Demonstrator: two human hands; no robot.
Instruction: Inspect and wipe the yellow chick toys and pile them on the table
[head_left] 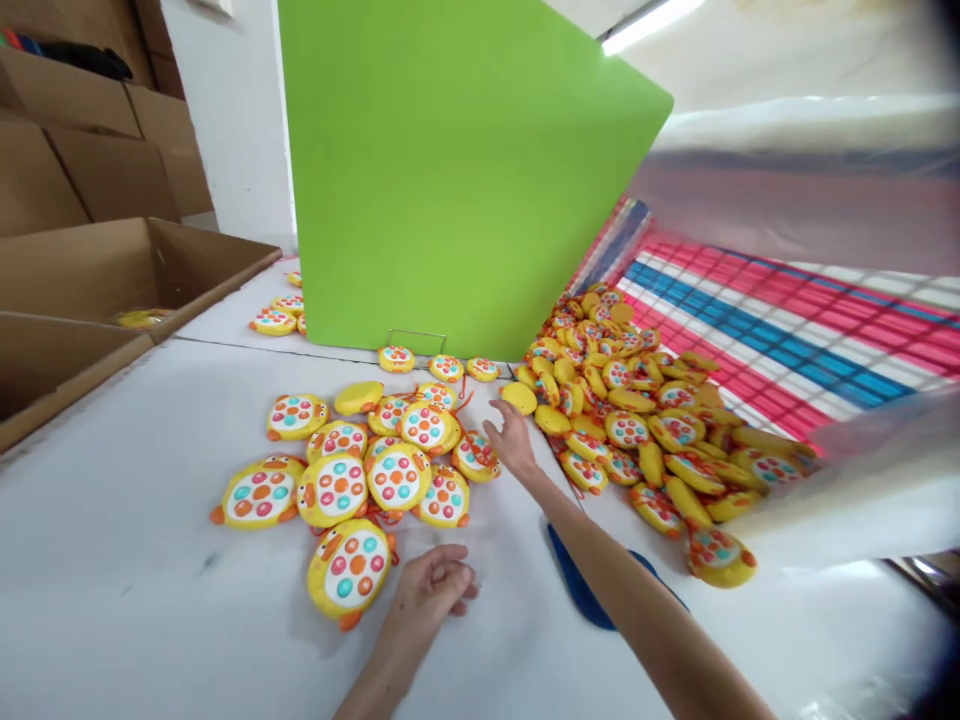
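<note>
On a white table [180, 440], left hand [435, 590] loosely curled, right hand [511, 437] open near yellow toys [338, 486], green board [465, 180], cardboard boxes [67, 350].

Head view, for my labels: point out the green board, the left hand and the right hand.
Green board [465, 180], head view, front face.
Left hand [425, 592], head view, its back.
Right hand [514, 442], head view, its back.

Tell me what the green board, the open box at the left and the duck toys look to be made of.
Green board: probably smooth plastic, satin, evenly coloured. Open box: matte brown corrugated cardboard, judging by its folded flaps. Duck toys: likely hard moulded plastic, glossy, since highlights show on their buttons.
</note>
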